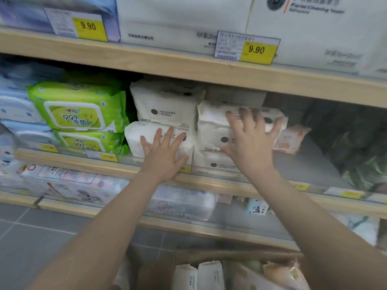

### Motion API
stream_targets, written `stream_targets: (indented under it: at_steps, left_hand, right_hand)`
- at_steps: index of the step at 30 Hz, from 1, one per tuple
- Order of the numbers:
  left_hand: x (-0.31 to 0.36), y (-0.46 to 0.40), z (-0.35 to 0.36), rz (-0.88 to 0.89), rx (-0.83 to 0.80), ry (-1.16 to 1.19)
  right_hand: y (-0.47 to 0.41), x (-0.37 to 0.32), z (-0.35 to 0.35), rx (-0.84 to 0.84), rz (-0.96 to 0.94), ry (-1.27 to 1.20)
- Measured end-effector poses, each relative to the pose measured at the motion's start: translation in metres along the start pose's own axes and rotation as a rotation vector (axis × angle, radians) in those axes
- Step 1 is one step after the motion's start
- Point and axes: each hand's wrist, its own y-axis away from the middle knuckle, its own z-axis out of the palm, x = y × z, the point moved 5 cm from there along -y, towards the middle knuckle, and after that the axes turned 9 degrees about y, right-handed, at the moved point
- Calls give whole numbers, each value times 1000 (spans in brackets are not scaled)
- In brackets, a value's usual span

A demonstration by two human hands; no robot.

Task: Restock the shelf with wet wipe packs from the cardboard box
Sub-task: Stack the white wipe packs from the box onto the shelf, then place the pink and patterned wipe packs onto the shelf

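My left hand (162, 152) lies flat, fingers spread, against the face of a white wet wipe pack (146, 136) at the front of the middle shelf (83, 162). My right hand (250, 141) is also open and spread against the stack of white packs (211, 130) just beside it; it is blurred, so I cannot tell how firmly it presses. Neither hand grips anything.

These packs look soft and pillowy — film wrappers that dent under a palm and are probably slick, with some heft from the damp wipes inside. I would take one by its short ends or pinch across its thickness, not by the flap.

The pack under my left hand lies with its long axis along the shelf edge, printed face outward. More white packs stand on end in the cardboard box (188, 255) below.
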Motion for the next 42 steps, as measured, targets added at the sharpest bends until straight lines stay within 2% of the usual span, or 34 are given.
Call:
stream_targets:
  at_steps: [4,10,14,17,23,28,32,35,39,42]
  left_hand:
    - [1,-14,3,18,29,-85]
    - [-3,-18,15,44,143,-108]
    - [-4,-22,17,64,194,-116]
    - [-4,-22,17,55,180,-109]
    - [10,-14,10,-4,49,-133]
    - [47,36,15,35,18,56]
    - [61,107,54,62,-63,248]
    - [48,175,104,-51,-209,314]
    - [23,242,160,-202,-408,327]
    - [18,261,178,-127,-407,266]
  right_hand:
    - [-20,0,16,108,50,8]
    - [-67,-4,63,6,55,-84]
    - [-75,-3,79,38,48,-101]
    - [-74,-4,79,35,43,-96]
    - [-66,2,48,-162,-72,-162]
    - [9,17,9,-170,-157,-289]
    - [105,23,10,-319,-115,-450]
    - [181,12,20,-407,-70,-513]
    - [272,7,45,-558,13,-432]
    - [326,20,76,-781,84,-317]
